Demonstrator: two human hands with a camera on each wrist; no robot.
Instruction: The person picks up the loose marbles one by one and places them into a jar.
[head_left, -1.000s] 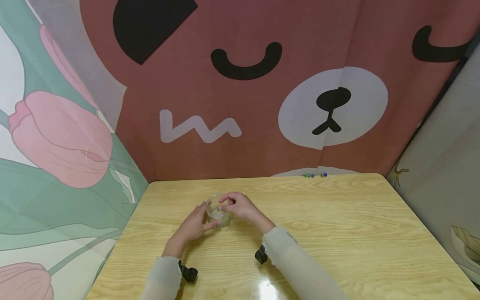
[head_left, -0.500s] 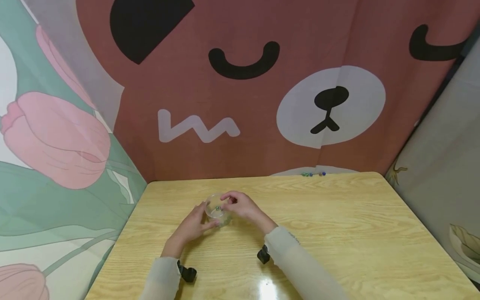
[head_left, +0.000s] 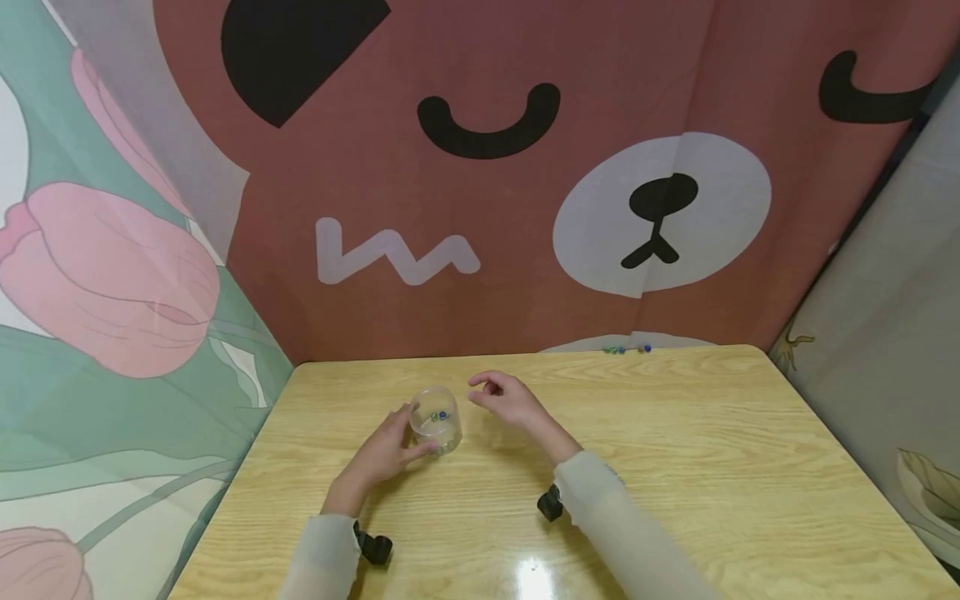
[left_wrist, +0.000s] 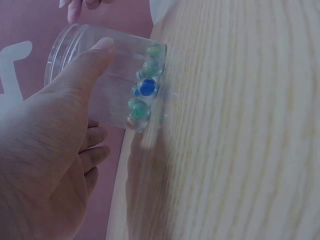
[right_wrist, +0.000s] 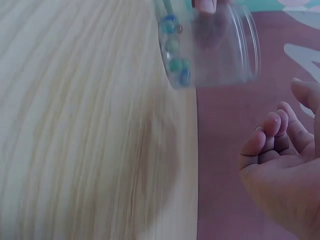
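A clear plastic jar (head_left: 452, 432) stands on the wooden table, mouth up, with several glass marbles (left_wrist: 146, 87) in green, blue and other colours at its bottom. My left hand (head_left: 381, 450) grips its side, thumb on the near wall; the fingers behind are partly hidden. To the right of the jar, apart from it, my right hand (head_left: 516, 402) hangs in the air over the table. In the right wrist view the fingers (right_wrist: 271, 124) are loosely curled and hold nothing.
Several more marbles (head_left: 619, 350) lie along the far edge of the table (head_left: 675, 467). Behind rises a bear-print cloth (head_left: 517, 317); a tulip-print cloth (head_left: 127, 275) hangs on the left and a pale one (head_left: 885, 333) on the right.
My right hand has let go of a marble over the jar's mouth and drawn back to the right. A blue marble now shows inside. The left hand stays on the jar.
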